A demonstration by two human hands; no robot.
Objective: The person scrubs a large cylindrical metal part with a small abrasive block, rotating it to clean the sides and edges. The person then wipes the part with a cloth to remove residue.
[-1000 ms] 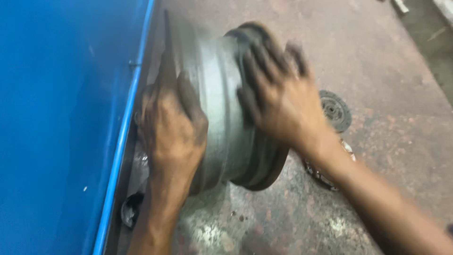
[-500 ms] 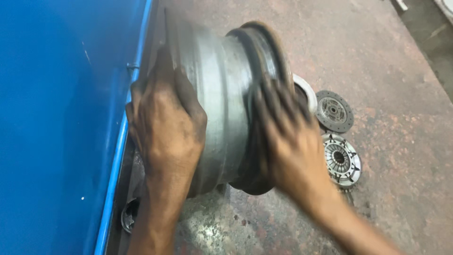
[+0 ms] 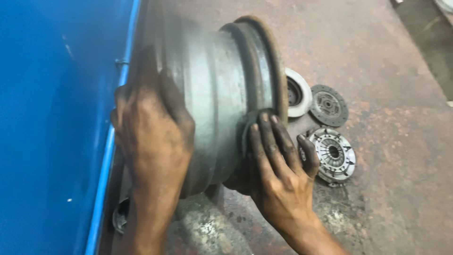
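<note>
A bare grey steel wheel rim (image 3: 217,89) stands on edge on the stained floor, close beside a blue panel. My left hand (image 3: 151,132) grips the rim's near left edge, fingers wrapped over it. My right hand (image 3: 278,165) presses flat against the rim's lower right flange, fingers spread upward along the metal. Both hands are dark with grease. The rim's inner face is hidden.
A blue metal panel (image 3: 52,118) fills the left side. Behind the rim on the floor lie a whitish ring-shaped part (image 3: 299,94), a dark clutch disc (image 3: 329,105) and a metal clutch pressure plate (image 3: 334,153). A small dark round part (image 3: 120,217) lies by the panel's base.
My right hand slid from the top of the rim's right flange down to its lower part. The rim shifted, uncovering the parts behind it. My left hand kept its grip.
</note>
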